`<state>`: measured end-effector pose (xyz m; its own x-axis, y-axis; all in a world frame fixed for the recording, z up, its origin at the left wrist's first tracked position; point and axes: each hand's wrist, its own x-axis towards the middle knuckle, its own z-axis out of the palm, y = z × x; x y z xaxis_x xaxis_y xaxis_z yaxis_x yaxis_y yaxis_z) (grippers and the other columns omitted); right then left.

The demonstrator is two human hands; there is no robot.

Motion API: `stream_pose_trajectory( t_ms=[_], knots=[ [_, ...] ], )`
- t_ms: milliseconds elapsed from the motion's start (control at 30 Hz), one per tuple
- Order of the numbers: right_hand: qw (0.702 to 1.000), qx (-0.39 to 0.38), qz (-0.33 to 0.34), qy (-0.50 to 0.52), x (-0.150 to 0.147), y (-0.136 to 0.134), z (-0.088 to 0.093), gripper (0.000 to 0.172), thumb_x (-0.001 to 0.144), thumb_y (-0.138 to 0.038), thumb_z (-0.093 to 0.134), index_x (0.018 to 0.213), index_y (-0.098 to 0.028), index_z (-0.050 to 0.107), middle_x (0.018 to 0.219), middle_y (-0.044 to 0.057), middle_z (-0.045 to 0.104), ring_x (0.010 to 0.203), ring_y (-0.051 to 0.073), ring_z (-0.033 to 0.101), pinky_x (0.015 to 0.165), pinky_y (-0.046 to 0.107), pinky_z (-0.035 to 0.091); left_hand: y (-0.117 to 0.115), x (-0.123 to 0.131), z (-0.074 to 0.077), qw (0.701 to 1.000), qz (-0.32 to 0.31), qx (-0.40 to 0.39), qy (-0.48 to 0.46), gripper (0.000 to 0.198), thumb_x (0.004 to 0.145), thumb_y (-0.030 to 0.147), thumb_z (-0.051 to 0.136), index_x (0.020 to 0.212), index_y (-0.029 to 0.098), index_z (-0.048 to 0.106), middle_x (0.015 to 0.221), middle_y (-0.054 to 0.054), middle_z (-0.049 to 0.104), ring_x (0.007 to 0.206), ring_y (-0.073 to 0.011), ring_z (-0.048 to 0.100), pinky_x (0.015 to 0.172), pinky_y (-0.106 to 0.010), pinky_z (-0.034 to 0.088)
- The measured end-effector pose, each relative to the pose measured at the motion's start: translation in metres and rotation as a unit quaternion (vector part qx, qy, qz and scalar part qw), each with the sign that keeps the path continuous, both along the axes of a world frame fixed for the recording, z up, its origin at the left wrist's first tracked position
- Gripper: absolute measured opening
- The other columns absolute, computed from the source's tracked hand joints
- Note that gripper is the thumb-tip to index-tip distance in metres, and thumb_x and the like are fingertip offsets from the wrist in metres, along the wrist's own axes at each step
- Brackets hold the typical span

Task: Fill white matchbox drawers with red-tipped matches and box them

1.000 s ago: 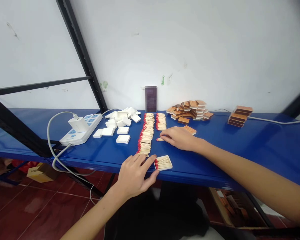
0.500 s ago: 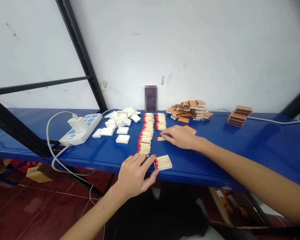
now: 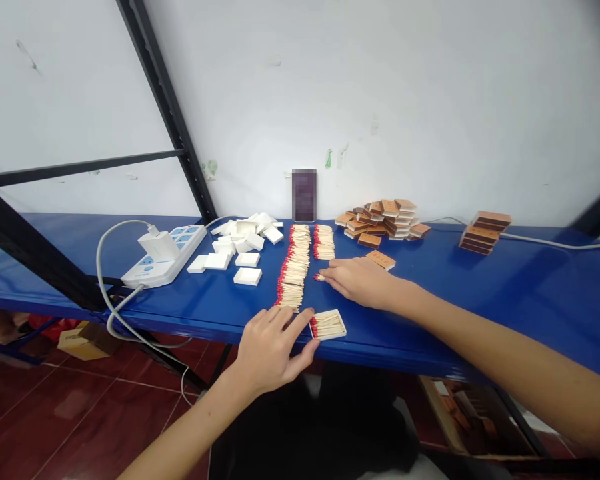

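A white matchbox tray (image 3: 341, 330), filled with red-headed matches (image 3: 326, 325), lies near the blue tabletop's front edge. Thumb and index finger of my left hand (image 3: 275, 350) steady it at its left end. Beyond it, my right hand (image 3: 360, 280) pinches a few matches (image 3: 319, 277) low over the table; only their red heads show clear of the fingertips. A long row of matches (image 3: 295, 263) runs away from my left hand, heads to the left. A shorter row of matches (image 3: 325, 241) lies beside it, past my right hand.
Empty white trays (image 3: 247, 276) are heaped at the left, by a power strip (image 3: 165, 257) with a plugged-in charger. Matchbox sleeves (image 3: 380, 217) pile up at the back, one sleeve (image 3: 381, 259) behind my right hand. A stack of boxes (image 3: 485, 233) stands farther right.
My right fingers have closed over the small group of matches, so less of it shows. My left hand keeps its place at the tray. The view has shifted slightly.
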<state>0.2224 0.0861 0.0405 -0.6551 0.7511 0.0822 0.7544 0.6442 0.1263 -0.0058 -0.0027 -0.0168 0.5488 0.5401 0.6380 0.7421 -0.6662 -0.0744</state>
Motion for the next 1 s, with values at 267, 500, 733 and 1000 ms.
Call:
stream_pose_trajectory(
  t_ms=[267, 500, 733, 1000],
  knots=[
    [0.999, -0.016, 0.014, 0.029, 0.003, 0.005, 0.003, 0.03, 0.101, -0.032, 0.044, 0.1, -0.02, 0.071, 0.1, 0.008, 0.072, 0.088, 0.022, 0.065, 0.065, 0.028, 0.034, 0.0, 0.001, 0.0, 1.0, -0.001, 0.002, 0.001, 0.036, 0.095, 0.041, 0.05, 0.122, 0.019, 0.061, 0.092, -0.006, 0.067, 0.079, -0.0229, 0.064, 0.066, -0.036, 0.046],
    [0.995, -0.065, 0.018, 0.078, 0.005, 0.002, 0.004, 0.019, 0.099, -0.027, 0.045, 0.097, -0.018, 0.061, 0.098, 0.008, 0.07, 0.085, 0.02, 0.063, 0.066, 0.028, 0.034, 0.0, 0.001, 0.001, 1.0, -0.003, 0.007, 0.001, 0.035, 0.095, 0.04, 0.051, 0.121, 0.019, 0.061, 0.091, -0.006, 0.067, 0.079, -0.0227, 0.064, 0.065, -0.035, 0.044],
    [0.986, -0.127, 0.032, 0.107, 0.01, -0.001, 0.009, 0.016, 0.099, -0.026, 0.045, 0.095, -0.017, 0.058, 0.099, 0.008, 0.068, 0.085, 0.019, 0.06, 0.076, 0.03, 0.038, 0.0, 0.0, 0.0, 1.0, -0.002, 0.003, 0.001, 0.035, 0.095, 0.04, 0.05, 0.121, 0.019, 0.06, 0.091, -0.006, 0.067, 0.079, -0.0224, 0.064, 0.065, -0.035, 0.044],
    [0.978, -0.157, 0.059, 0.127, 0.01, -0.001, 0.013, 0.015, 0.096, -0.028, 0.05, 0.097, -0.017, 0.06, 0.098, 0.007, 0.066, 0.083, 0.018, 0.057, 0.07, 0.028, 0.038, -0.001, -0.001, -0.001, 1.0, 0.0, 0.004, -0.002, 0.035, 0.095, 0.04, 0.051, 0.121, 0.019, 0.061, 0.095, -0.006, 0.068, 0.083, -0.0224, 0.065, 0.067, -0.035, 0.046]
  ],
)
